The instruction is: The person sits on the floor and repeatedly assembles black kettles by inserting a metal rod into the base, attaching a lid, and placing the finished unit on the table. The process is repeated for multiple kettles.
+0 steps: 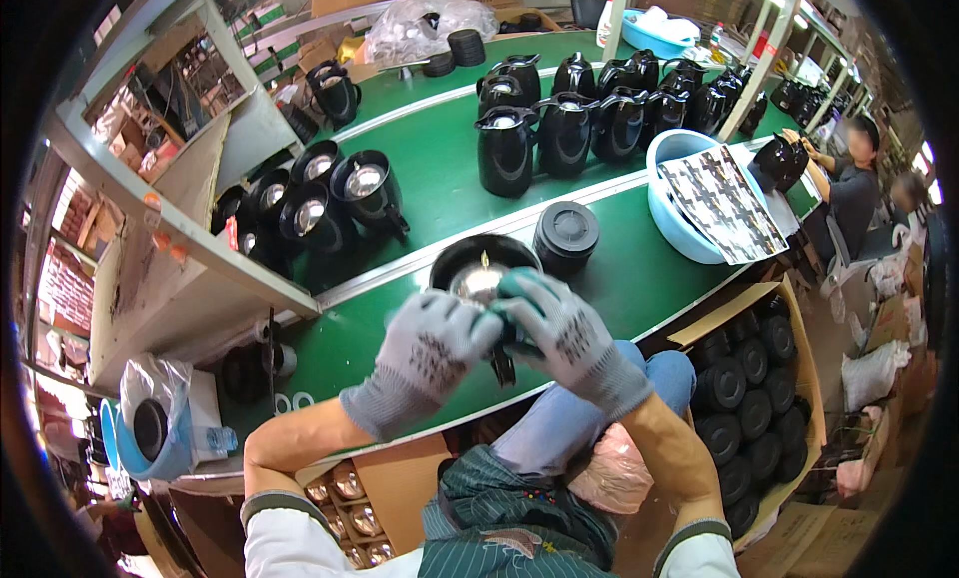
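Observation:
A black jug (502, 370) with no lid stands on the green bench in front of me, its handle toward me. Inside its wide black rim shows a shiny silver liner (474, 283) with a small pointed tip. At the near left of the rim, the curled fingers of my left hand (432, 346), in a grey glove, close on the jug. My right hand (564, 336), gloved alike, grips the near right side by the handle. The fingertips of both hands are partly hidden and a little blurred. Just right of the jug stands a stack of black round caps (566, 236).
Several open jugs with silver liners (365, 183) stand at left, and several lidded black jugs (505, 153) farther back. A blue basin (671, 223) holds a patterned sheet. Right of my knees is a carton of black round parts (754, 413). A co-worker (854, 178) handles a jug.

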`<move>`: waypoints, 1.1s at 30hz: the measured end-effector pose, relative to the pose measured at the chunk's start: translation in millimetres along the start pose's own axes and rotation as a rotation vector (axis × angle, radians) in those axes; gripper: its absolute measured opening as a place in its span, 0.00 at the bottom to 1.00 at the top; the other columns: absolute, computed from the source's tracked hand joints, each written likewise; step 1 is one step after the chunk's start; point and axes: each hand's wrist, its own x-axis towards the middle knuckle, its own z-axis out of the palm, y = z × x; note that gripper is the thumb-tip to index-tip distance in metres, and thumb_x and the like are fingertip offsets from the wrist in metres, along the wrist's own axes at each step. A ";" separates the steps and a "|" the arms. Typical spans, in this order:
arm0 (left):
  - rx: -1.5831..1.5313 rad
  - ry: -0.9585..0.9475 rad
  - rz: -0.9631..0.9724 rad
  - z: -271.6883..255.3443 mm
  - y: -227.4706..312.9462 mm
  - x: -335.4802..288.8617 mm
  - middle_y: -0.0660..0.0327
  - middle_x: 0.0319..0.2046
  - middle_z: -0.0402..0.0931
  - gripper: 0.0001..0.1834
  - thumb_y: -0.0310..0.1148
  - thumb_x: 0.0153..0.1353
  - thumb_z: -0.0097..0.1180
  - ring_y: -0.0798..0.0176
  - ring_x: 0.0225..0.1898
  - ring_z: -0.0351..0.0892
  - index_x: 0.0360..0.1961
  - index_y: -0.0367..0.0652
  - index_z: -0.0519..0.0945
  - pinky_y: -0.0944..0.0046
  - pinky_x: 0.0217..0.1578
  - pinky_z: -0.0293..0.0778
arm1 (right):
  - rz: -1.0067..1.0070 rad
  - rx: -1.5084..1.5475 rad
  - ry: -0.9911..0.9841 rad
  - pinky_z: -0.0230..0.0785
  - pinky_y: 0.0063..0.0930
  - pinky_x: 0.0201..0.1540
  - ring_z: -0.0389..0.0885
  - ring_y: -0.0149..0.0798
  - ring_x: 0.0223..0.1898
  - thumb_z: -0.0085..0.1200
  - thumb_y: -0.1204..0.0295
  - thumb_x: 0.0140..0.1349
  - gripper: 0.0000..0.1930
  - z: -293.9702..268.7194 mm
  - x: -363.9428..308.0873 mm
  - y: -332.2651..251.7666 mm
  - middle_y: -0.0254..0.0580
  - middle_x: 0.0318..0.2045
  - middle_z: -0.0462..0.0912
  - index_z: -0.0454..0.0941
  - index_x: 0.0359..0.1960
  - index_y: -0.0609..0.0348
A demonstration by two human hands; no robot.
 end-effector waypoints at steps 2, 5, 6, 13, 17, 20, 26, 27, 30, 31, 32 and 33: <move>-0.174 0.069 0.070 0.9 8.3 -19.8 0.63 0.41 0.82 0.23 0.35 0.48 0.70 0.58 0.48 0.83 0.48 0.53 0.82 0.52 0.55 0.79 | -0.015 0.014 0.006 0.69 0.50 0.67 0.69 0.56 0.70 0.69 0.68 0.54 0.29 8.6 -32.4 -9.2 0.52 0.65 0.71 0.72 0.58 0.55; -0.492 0.542 -0.222 2.9 -1.5 -60.3 0.59 0.50 0.82 0.25 0.34 0.53 0.73 0.59 0.50 0.83 0.54 0.47 0.82 0.56 0.59 0.77 | 0.043 0.211 0.148 0.73 0.48 0.64 0.75 0.58 0.67 0.73 0.70 0.51 0.22 17.6 -67.6 -16.1 0.52 0.64 0.76 0.78 0.47 0.58; -0.633 0.710 -0.481 20.1 -0.5 -83.4 0.60 0.50 0.82 0.23 0.33 0.59 0.70 0.60 0.51 0.83 0.56 0.45 0.82 0.59 0.58 0.77 | 0.058 0.261 0.202 0.74 0.49 0.64 0.76 0.59 0.66 0.74 0.70 0.50 0.20 17.7 -73.2 -22.0 0.53 0.63 0.77 0.79 0.44 0.58; -1.765 -0.008 -0.910 151.6 16.6 -203.1 0.57 0.51 0.84 0.31 0.35 0.66 0.64 0.57 0.48 0.86 0.70 0.42 0.73 0.59 0.51 0.82 | 0.015 0.602 0.275 0.72 0.49 0.67 0.77 0.61 0.67 0.80 0.69 0.46 0.21 27.1 -77.8 -33.1 0.60 0.64 0.78 0.85 0.41 0.60; -1.598 -0.103 -0.513 167.2 29.9 -185.5 0.57 0.52 0.85 0.34 0.37 0.65 0.67 0.53 0.50 0.86 0.70 0.45 0.72 0.55 0.57 0.81 | -0.016 0.684 0.179 0.71 0.51 0.68 0.74 0.62 0.69 0.79 0.69 0.47 0.21 47.3 -77.7 -36.6 0.61 0.67 0.75 0.85 0.42 0.59; -1.595 -0.115 -0.534 173.4 27.0 -166.2 0.56 0.52 0.85 0.33 0.37 0.65 0.67 0.53 0.50 0.86 0.70 0.45 0.72 0.55 0.57 0.81 | -0.057 0.696 0.069 0.69 0.54 0.69 0.72 0.62 0.70 0.77 0.67 0.50 0.22 50.6 -66.6 -35.2 0.60 0.67 0.73 0.82 0.45 0.57; -1.520 -0.040 -0.672 159.7 12.1 -159.6 0.56 0.52 0.85 0.33 0.37 0.64 0.67 0.53 0.50 0.86 0.69 0.44 0.73 0.55 0.56 0.81 | -0.045 0.829 -0.027 0.68 0.46 0.68 0.81 0.54 0.60 0.72 0.66 0.54 0.28 44.9 -0.3 13.5 0.53 0.60 0.82 0.82 0.58 0.57; -1.508 -0.025 -0.685 156.1 16.5 -162.5 0.56 0.52 0.85 0.32 0.37 0.64 0.67 0.53 0.50 0.86 0.69 0.44 0.73 0.55 0.56 0.81 | 0.136 0.683 0.064 0.70 0.45 0.67 0.81 0.56 0.61 0.71 0.65 0.55 0.29 59.6 11.3 29.5 0.54 0.59 0.82 0.81 0.60 0.58; -1.465 -0.020 -0.673 140.8 33.9 -157.3 0.55 0.52 0.85 0.32 0.38 0.64 0.67 0.53 0.50 0.86 0.69 0.44 0.74 0.55 0.56 0.81 | 0.184 -0.117 -0.202 0.48 0.56 0.78 0.60 0.59 0.76 0.72 0.49 0.50 0.53 111.9 58.5 95.3 0.58 0.73 0.65 0.62 0.75 0.60; -1.453 -0.016 -0.686 135.3 35.6 -154.3 0.55 0.52 0.85 0.32 0.38 0.64 0.67 0.53 0.50 0.86 0.68 0.44 0.74 0.55 0.56 0.81 | 0.225 -0.261 -0.355 0.40 0.60 0.79 0.53 0.64 0.78 0.75 0.45 0.43 0.62 133.0 71.0 113.6 0.63 0.75 0.60 0.57 0.77 0.60; -1.457 -0.027 -0.665 133.0 30.0 -145.4 0.55 0.52 0.85 0.32 0.38 0.64 0.67 0.53 0.50 0.86 0.68 0.44 0.74 0.55 0.56 0.81 | 0.246 -0.356 -0.456 0.37 0.59 0.80 0.49 0.66 0.78 0.79 0.45 0.34 0.71 129.0 78.2 125.5 0.65 0.76 0.56 0.50 0.80 0.57; -1.456 -0.020 -0.654 131.5 25.8 -141.6 0.55 0.52 0.85 0.32 0.38 0.64 0.67 0.53 0.50 0.86 0.68 0.43 0.74 0.55 0.56 0.81 | 0.343 -0.364 -0.546 0.37 0.58 0.81 0.47 0.67 0.79 0.82 0.47 0.29 0.78 121.1 71.3 135.5 0.66 0.77 0.53 0.42 0.82 0.53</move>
